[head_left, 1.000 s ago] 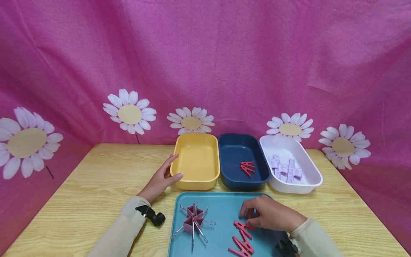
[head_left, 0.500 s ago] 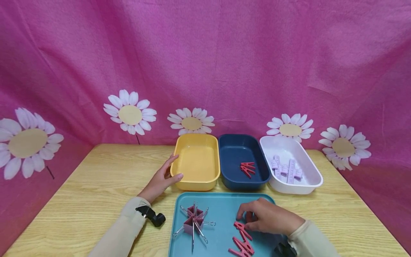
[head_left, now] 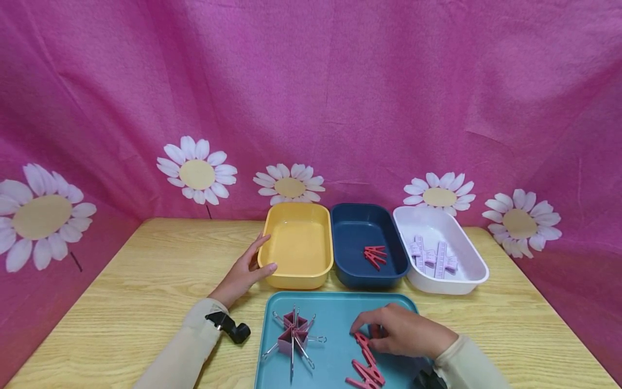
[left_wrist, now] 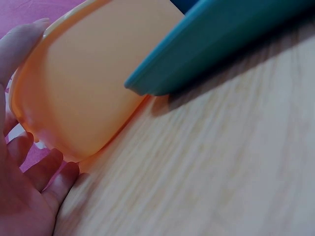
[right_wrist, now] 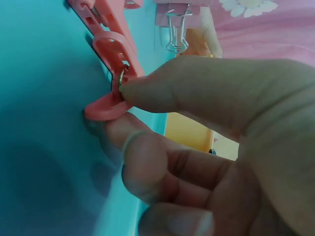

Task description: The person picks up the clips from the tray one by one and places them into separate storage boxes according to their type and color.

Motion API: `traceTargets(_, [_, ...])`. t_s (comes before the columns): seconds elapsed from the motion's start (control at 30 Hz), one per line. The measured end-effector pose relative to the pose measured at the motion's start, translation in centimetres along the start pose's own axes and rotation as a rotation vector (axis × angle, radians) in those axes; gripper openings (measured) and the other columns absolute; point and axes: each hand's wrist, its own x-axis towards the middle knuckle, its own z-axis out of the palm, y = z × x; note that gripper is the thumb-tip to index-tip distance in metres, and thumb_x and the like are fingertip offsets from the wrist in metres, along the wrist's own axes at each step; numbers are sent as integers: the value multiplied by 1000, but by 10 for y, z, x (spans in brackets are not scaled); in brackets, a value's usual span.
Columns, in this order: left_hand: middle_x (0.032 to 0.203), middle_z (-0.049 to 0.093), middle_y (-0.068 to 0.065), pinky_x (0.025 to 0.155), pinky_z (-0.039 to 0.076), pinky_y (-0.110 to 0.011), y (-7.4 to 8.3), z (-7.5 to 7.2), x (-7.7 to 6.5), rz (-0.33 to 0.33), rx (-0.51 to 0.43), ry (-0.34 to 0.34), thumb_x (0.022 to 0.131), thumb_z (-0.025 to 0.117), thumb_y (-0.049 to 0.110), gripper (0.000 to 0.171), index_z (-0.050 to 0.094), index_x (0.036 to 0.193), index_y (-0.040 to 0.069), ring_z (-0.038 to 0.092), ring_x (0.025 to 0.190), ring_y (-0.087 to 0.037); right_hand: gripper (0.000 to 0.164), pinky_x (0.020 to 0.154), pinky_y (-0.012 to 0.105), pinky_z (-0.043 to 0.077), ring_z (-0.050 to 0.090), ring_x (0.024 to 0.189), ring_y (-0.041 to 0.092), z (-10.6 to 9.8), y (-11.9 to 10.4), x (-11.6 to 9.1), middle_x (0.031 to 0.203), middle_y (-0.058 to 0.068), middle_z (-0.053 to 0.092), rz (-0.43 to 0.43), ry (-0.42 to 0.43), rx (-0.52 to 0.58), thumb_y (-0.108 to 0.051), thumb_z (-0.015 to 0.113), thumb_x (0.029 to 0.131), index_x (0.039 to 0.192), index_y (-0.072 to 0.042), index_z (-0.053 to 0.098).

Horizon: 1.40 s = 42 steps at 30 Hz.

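My left hand (head_left: 240, 274) holds the yellow bin (head_left: 297, 243) by its left side, thumb over the rim and fingers against the outer wall. The right hand (head_left: 402, 327) is low over the teal tray (head_left: 335, 302). Its thumb and index finger pinch one end of a red clothespin (right_wrist: 104, 109), the rearmost in a zigzag row; the other fingers curl beneath. More red clothespins (head_left: 367, 373) lie in front of it on the tray. To their left stands a cluster of dusty-pink binder clips (head_left: 292, 341) with wire handles sticking out.
Beside the yellow bin is a navy bin (head_left: 357, 224) with several red clothespins (head_left: 374, 255) inside. A white bin (head_left: 468, 273) at the right holds lilac pieces (head_left: 440, 259) with ruler-like markings. A pink flowered cloth (head_left: 340, 97) hangs behind the wooden table (head_left: 160, 270).
My right hand has moved slightly left and closed its thumb and index finger on the rearmost clothespin, which has shifted a little. The left hand stays on the yellow bin.
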Motion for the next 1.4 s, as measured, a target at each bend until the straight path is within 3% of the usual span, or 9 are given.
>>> traceTargets(0.43, [161,6,8,113,27,-40,0,0,-1,-8,1,4,88,69,41,72,30,149,39,23,144,-26,21,55,21,47,52,62,4,2,1,2,71,-13,57,36,29,2,-20,73,86,105,-24,65])
traceTargets(0.77, [161,7,8,114,26,-40,0,0,-2,-20,4,11,88,69,42,72,30,148,40,21,145,-26,26,58,22,47,53,65,4,4,2,3,73,-12,56,74,58,-20,-21,77,82,103,-23,63])
traceTargets(1.17, [162,5,4,113,27,-41,0,1,0,-10,12,2,89,68,39,73,28,150,35,24,144,-27,24,58,22,44,51,68,6,4,2,5,76,-11,55,57,154,-105,-20,78,78,98,-19,65])
traceTargets(1.4, [162,6,3,113,27,-42,1,1,0,0,11,2,89,68,39,73,29,150,35,22,144,-29,24,56,23,45,52,67,7,2,2,4,76,-10,56,65,177,-74,-19,77,78,99,-19,65])
